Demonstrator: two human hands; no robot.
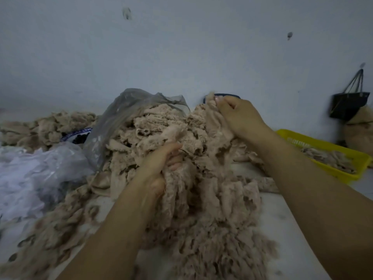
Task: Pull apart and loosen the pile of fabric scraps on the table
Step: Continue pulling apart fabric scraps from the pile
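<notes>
White table (292, 229) nearest me carries the pile of fabric scraps (201, 209), looser at the front and dense mid-table. My left hand (159, 164) is fisted tight round a clump mid-pile, and farther back my right hand (238, 116) pinches a lifted strip. Best move, I judge: anchor left, draw right up and outward, clear of the yellow tray (335, 172).

A dim, pale blue-grey wall (181, 47) stands behind, a dark bag (348, 105) hanging at right.

No text can be read; faint lettering on the yellow tray (333, 148) is blurred.
</notes>
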